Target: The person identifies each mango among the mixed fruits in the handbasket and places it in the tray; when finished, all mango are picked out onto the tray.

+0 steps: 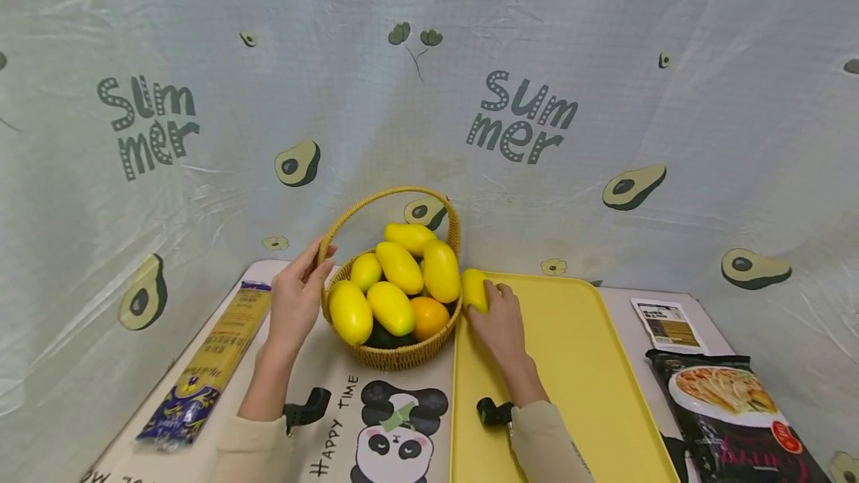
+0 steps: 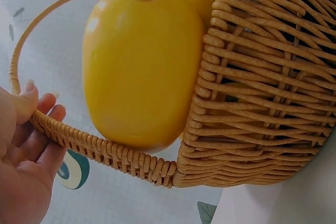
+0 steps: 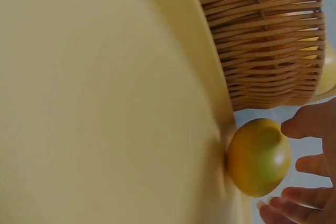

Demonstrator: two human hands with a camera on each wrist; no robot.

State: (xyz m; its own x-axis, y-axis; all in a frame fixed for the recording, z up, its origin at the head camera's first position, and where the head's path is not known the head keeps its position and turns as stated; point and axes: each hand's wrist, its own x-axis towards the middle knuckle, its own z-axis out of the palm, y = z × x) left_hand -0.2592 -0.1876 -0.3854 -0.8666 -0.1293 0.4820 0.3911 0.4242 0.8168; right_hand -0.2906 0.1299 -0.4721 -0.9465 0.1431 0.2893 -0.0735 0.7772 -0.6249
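A wicker basket [image 1: 403, 356] with a tall arched handle [image 2: 89, 142] holds several yellow mangoes [image 1: 399, 268] and an orange [image 1: 429, 318]. A dark green fruit [image 1: 384, 338] is partly hidden beneath them. My left hand [image 1: 298, 300] grips the left side of the handle, thumb and fingers on either side of it. At the far left corner of the yellow tray [image 1: 557, 364], beside the basket, lies another mango [image 3: 258, 157]. My right hand [image 1: 499, 323] is at this mango, fingers spread; the thumb is at its surface while the other fingers look apart from it.
A long pack of noodles [image 1: 208, 364] lies left of the basket. Right of the tray are a dark noodle packet [image 1: 738, 416] and a small white sachet [image 1: 669, 325]. A printed curtain [image 1: 376, 133] hangs behind the table; a panda mat [image 1: 396, 438] lies in front of the basket.
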